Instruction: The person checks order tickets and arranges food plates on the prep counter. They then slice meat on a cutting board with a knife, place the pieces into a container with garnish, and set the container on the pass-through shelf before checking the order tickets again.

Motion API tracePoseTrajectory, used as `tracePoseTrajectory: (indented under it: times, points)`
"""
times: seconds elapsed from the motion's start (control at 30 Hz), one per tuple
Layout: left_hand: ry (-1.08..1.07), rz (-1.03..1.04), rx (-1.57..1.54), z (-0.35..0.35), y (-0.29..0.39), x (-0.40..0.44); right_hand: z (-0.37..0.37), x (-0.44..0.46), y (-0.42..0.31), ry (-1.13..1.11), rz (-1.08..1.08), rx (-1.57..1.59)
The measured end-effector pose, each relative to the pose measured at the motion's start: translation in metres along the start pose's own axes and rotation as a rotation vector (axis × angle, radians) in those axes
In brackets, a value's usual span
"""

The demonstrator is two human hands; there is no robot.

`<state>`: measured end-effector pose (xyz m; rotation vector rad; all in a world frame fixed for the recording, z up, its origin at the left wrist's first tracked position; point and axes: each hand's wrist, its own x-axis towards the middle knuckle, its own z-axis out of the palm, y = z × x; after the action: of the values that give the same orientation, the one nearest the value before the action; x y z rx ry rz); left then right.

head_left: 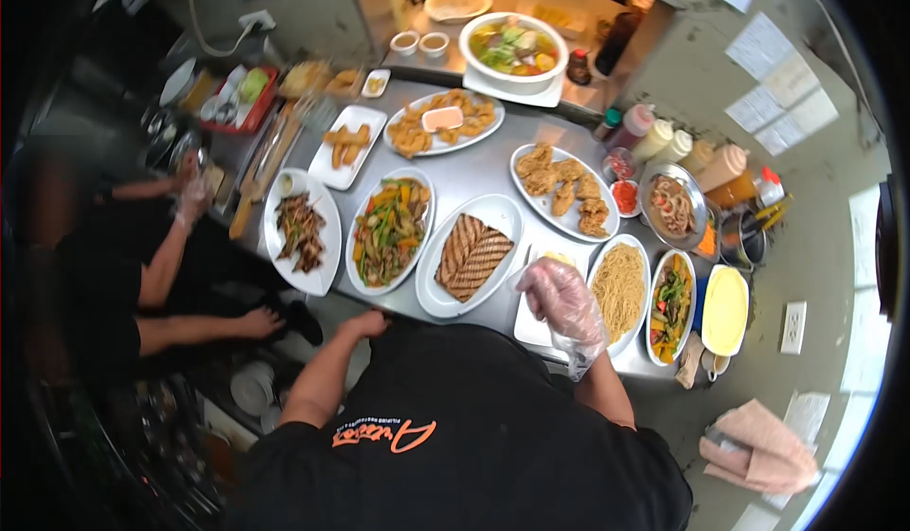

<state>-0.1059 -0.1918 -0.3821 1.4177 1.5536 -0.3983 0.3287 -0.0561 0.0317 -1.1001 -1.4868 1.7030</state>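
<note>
My right hand [566,309], in a clear plastic glove, is over a white rectangular plate [533,330]. Its fingers are curled together, and what they hold, if anything, is hidden. Something pale yellow [559,259] shows on that plate just beyond the glove. Against the near counter edge, my bare left hand [368,324] has its fingers curled in, their tips out of sight. Closest to it are an oval plate of grilled meat [474,258] and an oval plate of stir-fried vegetables [391,232]. Noodles [620,289] on another oval plate lie just right of the glove.
Fried chicken [566,185], a ringed platter with dip [443,120], and fried rolls [346,146] stand farther back. A soup bowl [513,55] sits at the pass window. Sauce bottles [654,139] line the right wall. Another person's gloved hand [192,197] is at the left.
</note>
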Motion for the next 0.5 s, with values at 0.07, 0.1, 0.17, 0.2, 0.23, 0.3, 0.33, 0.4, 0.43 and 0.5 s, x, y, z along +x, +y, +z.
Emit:
tracePoseTrajectory:
  times: [0.07,0.1,0.17,0.2,0.23,0.3,0.33,0.4,0.43,0.5]
  points:
    - [-0.229,-0.118,-0.021,-0.057,0.053,-0.058,-0.014,0.008,0.003,-0.021,-0.014,-0.008]
    - [-0.358,-0.234,-0.057,-0.098,0.095,-0.100,-0.021,0.011,0.005,-0.035,-0.017,-0.003]
    - [-0.502,-0.345,-0.182,-0.156,0.138,-0.145,-0.029,0.019,-0.002,-0.046,0.010,0.043]
    - [-0.524,-0.344,-0.289,-0.169,0.134,-0.144,-0.030,0.025,-0.003,-0.057,-0.003,0.085]
    - [-0.482,-0.319,-0.349,-0.195,0.147,-0.154,-0.029,0.031,-0.002,-0.048,0.015,0.083]
    - [-0.206,-0.144,-0.414,-0.228,0.147,-0.155,-0.021,0.042,0.003,-0.066,-0.014,0.104]
    - [-0.028,-0.056,-0.398,-0.244,0.149,-0.150,-0.016,0.049,0.005,-0.093,-0.071,0.121]
    - [0.333,0.153,-0.432,-0.272,0.154,-0.132,-0.002,0.059,0.008,-0.132,-0.151,0.106]
    - [0.431,0.127,-0.412,-0.293,0.177,-0.137,0.004,0.064,0.009,-0.143,-0.183,0.071]
    - [0.718,0.187,-0.290,-0.315,0.183,-0.110,0.014,0.070,0.005,-0.188,-0.178,0.016]
